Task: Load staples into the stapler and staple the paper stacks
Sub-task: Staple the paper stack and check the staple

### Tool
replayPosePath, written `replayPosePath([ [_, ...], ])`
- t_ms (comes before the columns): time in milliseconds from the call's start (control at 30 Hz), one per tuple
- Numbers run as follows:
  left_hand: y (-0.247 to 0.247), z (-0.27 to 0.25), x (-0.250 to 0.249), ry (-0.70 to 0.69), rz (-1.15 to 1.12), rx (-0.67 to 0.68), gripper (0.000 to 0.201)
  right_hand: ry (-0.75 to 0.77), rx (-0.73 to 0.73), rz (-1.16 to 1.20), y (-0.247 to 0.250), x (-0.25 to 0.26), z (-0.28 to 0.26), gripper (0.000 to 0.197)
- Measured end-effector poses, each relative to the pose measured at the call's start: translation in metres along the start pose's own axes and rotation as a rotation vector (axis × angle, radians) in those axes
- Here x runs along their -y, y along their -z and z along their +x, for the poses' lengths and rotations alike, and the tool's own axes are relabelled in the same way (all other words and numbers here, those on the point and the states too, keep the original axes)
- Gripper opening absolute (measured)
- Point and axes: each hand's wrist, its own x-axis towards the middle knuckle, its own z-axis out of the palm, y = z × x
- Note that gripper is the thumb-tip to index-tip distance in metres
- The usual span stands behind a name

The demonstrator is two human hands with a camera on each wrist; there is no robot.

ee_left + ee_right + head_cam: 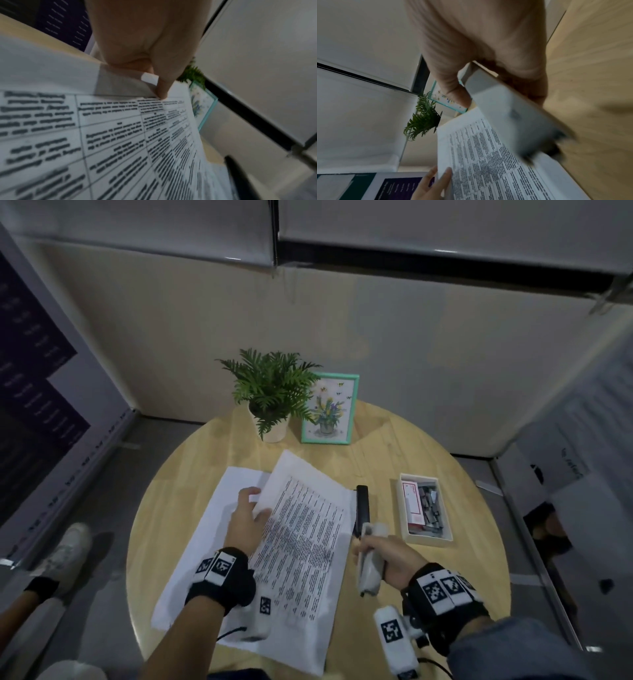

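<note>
A printed paper stack point(308, 525) lies on the round wooden table point(376, 446), partly over plain white sheets point(205, 542). My left hand point(248, 517) pinches the stack's left edge between thumb and fingers point(159, 83) and lifts it slightly; the printed page point(111, 135) fills the left wrist view. My right hand point(387, 556) grips a white stapler point(369, 559) at the stack's right edge, and its black part point(362, 505) points away from me. In the right wrist view the stapler point(505, 108) sits over the paper point(488, 155), blurred, with my left hand point(435, 182) below.
An open white box point(424, 508) with staple packs stands right of the stapler. A potted fern point(270, 392) and a green picture frame point(330, 409) stand at the table's far side. A shoe point(65, 549) shows on the floor at left.
</note>
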Motion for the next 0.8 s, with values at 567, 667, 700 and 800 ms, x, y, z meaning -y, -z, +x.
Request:
replayPosePath([
  [567,0.057,-0.055,-0.123,-0.295,0.005,0.191,0.029,0.89,-0.074,-0.22,-0.028,0.101,-0.075,0.033],
  [667,0.046,-0.054,-0.137,-0.346,0.016,0.11,0.021,0.883,-0.061,-0.203,-0.032,0.096,-0.078,0.033],
  [700,0.041,-0.053,-0.142,-0.36,0.02,0.084,0.015,0.886,-0.054,-0.2,-0.034,0.094,-0.079,0.033],
  [800,0.034,-0.052,-0.152,-0.367,0.03,0.053,0.017,0.888,-0.028,-0.158,-0.034,0.089,-0.083,0.027],
])
